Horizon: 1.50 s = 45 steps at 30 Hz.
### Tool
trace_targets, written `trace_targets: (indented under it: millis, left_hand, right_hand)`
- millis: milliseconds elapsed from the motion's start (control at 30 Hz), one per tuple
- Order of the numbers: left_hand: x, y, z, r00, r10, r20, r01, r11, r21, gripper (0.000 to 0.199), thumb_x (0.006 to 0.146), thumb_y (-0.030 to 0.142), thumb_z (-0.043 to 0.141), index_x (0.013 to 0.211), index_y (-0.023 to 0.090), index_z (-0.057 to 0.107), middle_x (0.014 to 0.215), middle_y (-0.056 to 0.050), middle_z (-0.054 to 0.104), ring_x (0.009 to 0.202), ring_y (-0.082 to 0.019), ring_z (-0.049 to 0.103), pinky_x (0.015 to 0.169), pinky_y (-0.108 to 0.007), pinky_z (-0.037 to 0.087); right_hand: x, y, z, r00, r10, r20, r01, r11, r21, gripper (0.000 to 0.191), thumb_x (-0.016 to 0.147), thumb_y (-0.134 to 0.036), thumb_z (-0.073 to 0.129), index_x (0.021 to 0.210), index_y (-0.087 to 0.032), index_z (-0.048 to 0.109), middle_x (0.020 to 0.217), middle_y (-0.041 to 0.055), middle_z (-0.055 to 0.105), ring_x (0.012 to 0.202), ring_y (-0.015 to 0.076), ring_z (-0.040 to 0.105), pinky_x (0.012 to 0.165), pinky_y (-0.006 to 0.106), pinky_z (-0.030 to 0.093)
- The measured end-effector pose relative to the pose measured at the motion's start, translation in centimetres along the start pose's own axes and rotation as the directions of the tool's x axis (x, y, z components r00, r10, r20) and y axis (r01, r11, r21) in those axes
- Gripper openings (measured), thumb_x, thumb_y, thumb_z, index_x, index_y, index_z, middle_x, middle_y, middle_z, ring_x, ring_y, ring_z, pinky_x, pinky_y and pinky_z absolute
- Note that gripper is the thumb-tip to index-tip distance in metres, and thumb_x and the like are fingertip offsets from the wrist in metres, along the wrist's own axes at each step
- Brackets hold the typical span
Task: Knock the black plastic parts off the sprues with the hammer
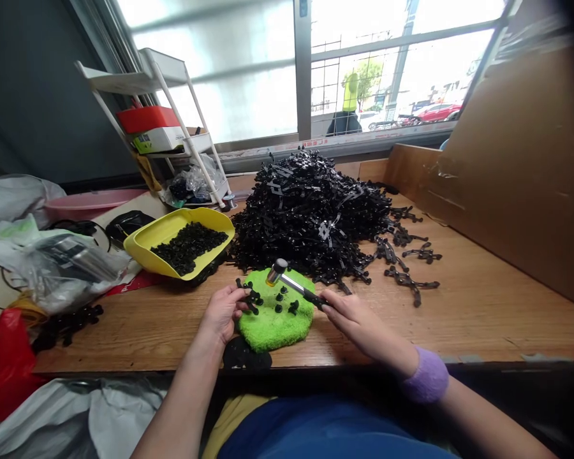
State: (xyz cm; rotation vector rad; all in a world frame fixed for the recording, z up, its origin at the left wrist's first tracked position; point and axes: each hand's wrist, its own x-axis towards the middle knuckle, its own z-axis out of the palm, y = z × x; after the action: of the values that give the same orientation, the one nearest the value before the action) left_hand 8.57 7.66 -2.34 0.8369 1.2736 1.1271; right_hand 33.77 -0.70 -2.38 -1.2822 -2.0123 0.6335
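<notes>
Right fingers clamp a mallet, left fingers pinch a black piece; a dustpan at 10 o'clock holds some pieces, a larger heap remains at 12 o'clock.

Your wood-topped counter carries: heap of black plastic sprues, yellow plastic scoop tray at heap's left, round green fuzzy pad in front, loose black sprue pieces right.
</notes>
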Motion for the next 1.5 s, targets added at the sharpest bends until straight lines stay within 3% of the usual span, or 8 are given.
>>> trace_targets:
  millis: [333,500,667,833,967,1100,1367,1500]
  left_hand:
    - [0.1,-0.1,0.1,0.999,0.029,-0.016,-0.028,0.998,0.065,0.017,0.065,0.009,0.063,0.075,0.014,0.049,0.062,0.0,0.06,0.035,-0.003,0.046,0.029,-0.01,0.021]
    - [0.2,0.1,0.1,0.999,0.03,-0.014,-0.028,0.996,0.085,0.018,0.064,0.012,0.063,0.073,0.015,0.048,0.059,0.002,0.058,0.035,-0.004,0.046,0.03,-0.011,0.017]
    - [0.2,0.3,0.1,1.0,0.012,0.0,-0.012,0.997,0.08,0.022,0.063,0.011,0.063,0.068,0.017,0.042,0.052,0.003,0.054,0.033,-0.004,0.043,0.031,-0.012,0.016]
    - [0.2,0.3,0.1,1.0,0.024,-0.019,-0.022,0.996,0.088,0.027,0.061,0.012,0.064,0.066,0.018,0.038,0.05,0.003,0.053,0.032,-0.004,0.042,0.031,-0.012,0.014]
    - [0.1,0.2,0.1,0.999,0.05,-0.015,-0.048,0.994,0.094,0.025,0.061,0.012,0.064,0.068,0.018,0.04,0.05,0.004,0.053,0.033,-0.005,0.043,0.031,-0.013,0.014]
    - [-0.2,0.2,0.2,0.998,0.066,-0.007,-0.065,0.993,0.102,0.025,0.061,0.013,0.063,0.07,0.018,0.04,0.051,0.004,0.054,0.034,-0.007,0.046,0.031,-0.013,0.013]
    - [0.0,0.2,0.0,0.998,0.069,0.004,-0.069,0.987,0.148,0.024,0.063,0.015,0.065,0.072,0.016,0.044,0.057,0.001,0.058,0.036,-0.008,0.051,0.031,-0.013,0.011]
    - [-0.2,-0.2,-1.0,0.994,0.068,0.084,-0.077,0.99,0.119,0.028,0.063,0.018,0.069,0.085,0.013,0.054,0.069,-0.003,0.062,0.046,-0.007,0.055,0.032,-0.012,0.014]
  right_hand:
    - [1.4,-1.5,0.6,1.0,-0.01,0.01,0.012,0.972,-0.235,0.022,0.096,-0.03,0.029,0.087,-0.018,0.046,0.072,0.0021,0.052,0.063,0.0144,0.046,0.059,0.026,0.03]
    - [2.0,-1.6,0.7,0.996,-0.012,0.092,0.044,0.934,-0.354,0.019,0.094,-0.027,0.035,0.079,-0.019,0.041,0.065,-0.0005,0.048,0.057,0.0119,0.042,0.056,0.025,0.025]
    - [2.2,-2.3,0.3,0.998,-0.049,-0.035,0.035,0.948,-0.316,0.02,0.098,-0.029,0.024,0.091,-0.019,0.04,0.068,-0.0006,0.049,0.057,0.0113,0.044,0.056,0.024,0.027]
    - [2.3,-2.2,0.6,0.997,-0.007,0.078,0.04,0.898,-0.437,0.017,0.094,-0.025,0.034,0.079,-0.019,0.04,0.061,-0.0013,0.046,0.051,0.011,0.038,0.051,0.025,0.021]
    - [2.2,-2.1,0.8,1.0,-0.016,0.012,0.019,0.907,-0.422,0.018,0.096,-0.025,0.025,0.086,-0.019,0.038,0.065,-0.0007,0.048,0.053,0.011,0.04,0.052,0.024,0.022]
    - [2.1,-2.2,0.7,0.997,0.003,0.078,0.034,0.882,-0.47,0.017,0.093,-0.025,0.034,0.078,-0.019,0.039,0.06,-0.0011,0.045,0.049,0.0109,0.037,0.05,0.026,0.018]
    - [2.5,-2.0,0.8,0.996,0.049,0.073,-0.015,0.912,-0.409,0.019,0.092,-0.028,0.037,0.077,-0.018,0.041,0.059,-0.0015,0.043,0.048,0.0097,0.033,0.05,0.026,0.017]
    - [1.9,-1.4,-0.3,0.998,0.057,-0.006,-0.056,0.95,-0.307,0.024,0.096,-0.033,0.027,0.081,-0.019,0.04,0.066,-0.0014,0.047,0.054,0.0102,0.039,0.052,0.023,0.025]
